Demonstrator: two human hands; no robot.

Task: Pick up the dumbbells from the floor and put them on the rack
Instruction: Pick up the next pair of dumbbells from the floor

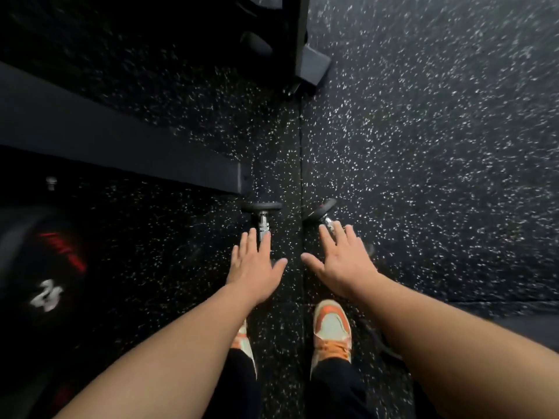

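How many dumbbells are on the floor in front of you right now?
2. One dumbbell lies under the open left hand, the other dumbbell under the open right hand. Their near ends are hidden.

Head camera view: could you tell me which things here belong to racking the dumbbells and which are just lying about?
Job:
left dumbbell
right dumbbell
left hand, open
right hand, open

Lying about:
plate marked 25
dark frame beam
padded foot

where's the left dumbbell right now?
In the head view, the left dumbbell lies on the speckled floor just left of centre, under the open left hand, beside the dark beam's end; the other dumbbell sits to its right.
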